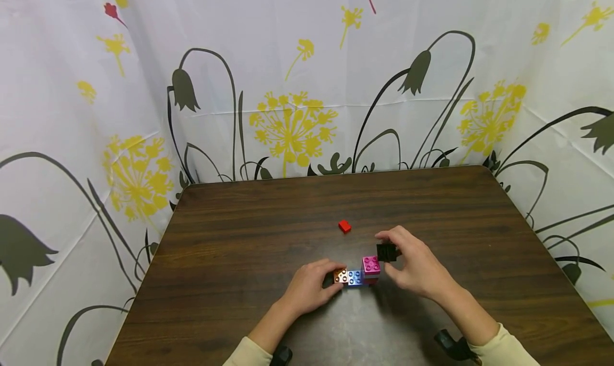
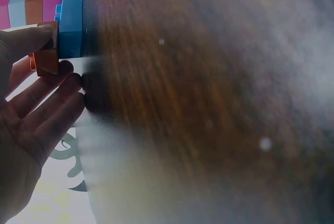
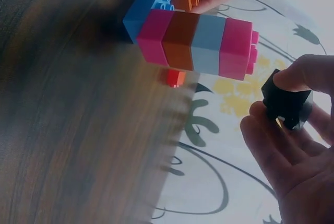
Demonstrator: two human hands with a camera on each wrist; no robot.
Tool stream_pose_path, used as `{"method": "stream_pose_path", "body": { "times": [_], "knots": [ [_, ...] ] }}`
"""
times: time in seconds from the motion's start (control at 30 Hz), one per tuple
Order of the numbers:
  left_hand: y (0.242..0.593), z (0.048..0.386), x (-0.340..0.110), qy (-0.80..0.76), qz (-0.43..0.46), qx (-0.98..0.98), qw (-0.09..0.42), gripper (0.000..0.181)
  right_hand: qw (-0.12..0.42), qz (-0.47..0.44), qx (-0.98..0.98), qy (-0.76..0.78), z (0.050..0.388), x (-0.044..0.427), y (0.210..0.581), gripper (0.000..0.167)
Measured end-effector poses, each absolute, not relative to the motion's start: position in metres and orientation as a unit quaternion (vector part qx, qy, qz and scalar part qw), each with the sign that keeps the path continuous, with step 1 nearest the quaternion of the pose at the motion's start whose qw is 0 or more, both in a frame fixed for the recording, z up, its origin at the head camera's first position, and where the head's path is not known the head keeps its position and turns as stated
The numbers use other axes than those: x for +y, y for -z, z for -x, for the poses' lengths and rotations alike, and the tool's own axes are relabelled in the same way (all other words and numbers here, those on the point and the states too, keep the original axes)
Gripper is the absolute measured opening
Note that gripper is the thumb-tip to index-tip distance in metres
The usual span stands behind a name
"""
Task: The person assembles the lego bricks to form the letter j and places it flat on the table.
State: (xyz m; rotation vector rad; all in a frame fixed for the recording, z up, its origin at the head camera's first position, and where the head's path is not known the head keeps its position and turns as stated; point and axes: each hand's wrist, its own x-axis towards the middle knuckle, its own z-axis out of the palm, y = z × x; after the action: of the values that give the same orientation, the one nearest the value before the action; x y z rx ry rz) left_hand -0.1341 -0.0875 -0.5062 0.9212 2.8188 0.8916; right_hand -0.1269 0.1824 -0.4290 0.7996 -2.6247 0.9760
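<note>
A blue brick [image 1: 355, 277] lies on the table, with an orange brick [image 2: 48, 51] on its left end. At its right end rises a column of bricks: pink, orange, light blue [image 3: 207, 44], and a pink brick [image 1: 371, 265] on top, studs up. My left hand [image 1: 312, 286] pinches the orange brick between thumb and fingers. Just right of the column top, my right hand [image 1: 417, 265] holds a black brick [image 3: 284, 98] between thumb and fingertips. In the right wrist view a gap shows between the black brick and the pink studs.
A small red brick [image 1: 344, 226] lies by itself on the dark wood table [image 1: 230, 238], behind the joined bricks. A white curtain [image 1: 307, 78] with printed flowers hangs along the table's far edge and both sides.
</note>
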Motion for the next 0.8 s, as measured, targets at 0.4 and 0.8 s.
{"method": "stream_pose_path", "body": {
  "times": [0.4, 0.8],
  "knots": [
    [0.5078, 0.1348, -0.0873, -0.288, -0.296, 0.911, 0.023, 0.037, 0.102, -0.297, -0.899, -0.306, 0.1252, 0.1801, 0.4279, 0.052],
    [0.5078, 0.1345, -0.0871, -0.289, -0.295, 0.910, 0.024, 0.037, 0.078, -0.319, -0.896, -0.298, 0.1232, 0.1760, 0.4304, 0.056]
  ]
}}
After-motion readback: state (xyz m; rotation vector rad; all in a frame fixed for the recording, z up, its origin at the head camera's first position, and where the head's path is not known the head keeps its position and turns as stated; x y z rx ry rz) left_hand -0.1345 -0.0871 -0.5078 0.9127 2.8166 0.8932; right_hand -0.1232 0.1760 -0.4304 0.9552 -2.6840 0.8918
